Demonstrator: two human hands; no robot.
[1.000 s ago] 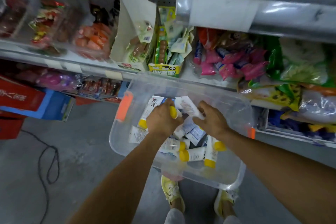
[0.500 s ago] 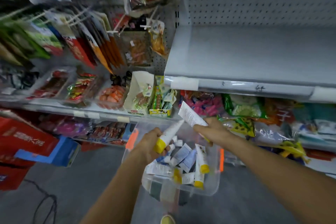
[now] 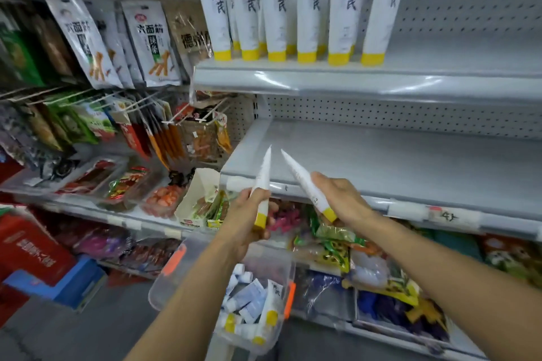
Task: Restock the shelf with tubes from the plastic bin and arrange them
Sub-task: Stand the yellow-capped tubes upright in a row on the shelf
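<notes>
My left hand (image 3: pixel 249 221) grips a white tube with a yellow cap (image 3: pixel 263 182), cap down and flat end up. My right hand (image 3: pixel 343 199) holds a second white tube (image 3: pixel 303 182), tilted with its crimped end up and to the left. Both are raised in front of the edge of a bare grey shelf (image 3: pixel 410 161). On the shelf above (image 3: pixel 381 79), several white tubes (image 3: pixel 308 12) stand in a row on their yellow caps. Below my arms, the clear plastic bin (image 3: pixel 176 281) holds several more tubes (image 3: pixel 252 308).
Hanging snack packets (image 3: pixel 146 44) and trays of packaged food (image 3: pixel 117 184) fill the racks to the left. Bagged goods (image 3: pixel 337 240) crowd the lower shelves under the bare one. Red and blue boxes (image 3: pixel 38 261) sit on the floor at the left.
Both hands lifted out of the bin, each with a tube, and rose to the bare shelf's edge. My view tilted upward, bringing the upper shelf with its standing tubes into sight.
</notes>
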